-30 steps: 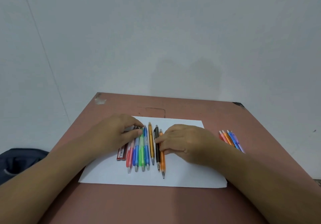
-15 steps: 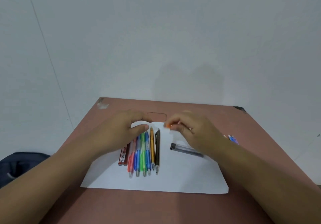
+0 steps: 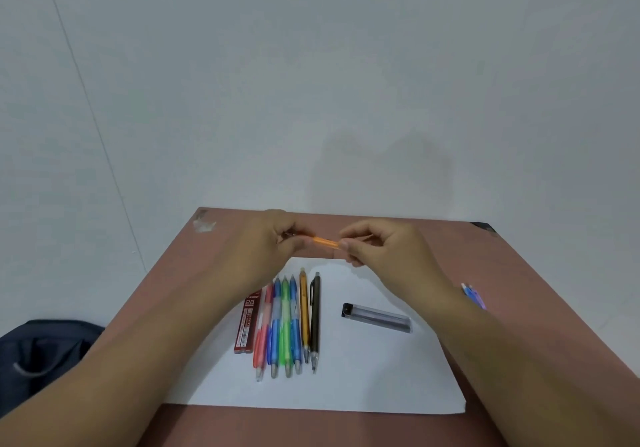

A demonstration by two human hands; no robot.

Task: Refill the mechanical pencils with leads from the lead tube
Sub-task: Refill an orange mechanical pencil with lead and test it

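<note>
Pencil [image 3: 325, 241], the orange one, has left the row on the paper [image 3: 363, 380] and now hangs above the far surface [image 3: 519, 273], left hand [image 3: 268, 249] and right hand [image 3: 384, 250] fingers pinching its ends, likely to uncap it. Tube [image 3: 377, 317] lies uncovered, near right.

surface: brown table [image 3: 519, 273] | on it: white paper sheet [image 3: 363, 377], blue pencils [image 3: 472, 296] at right

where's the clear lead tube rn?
The clear lead tube lies untouched on the white paper, right of the black pencil that ends the row, below the right hand.
</note>
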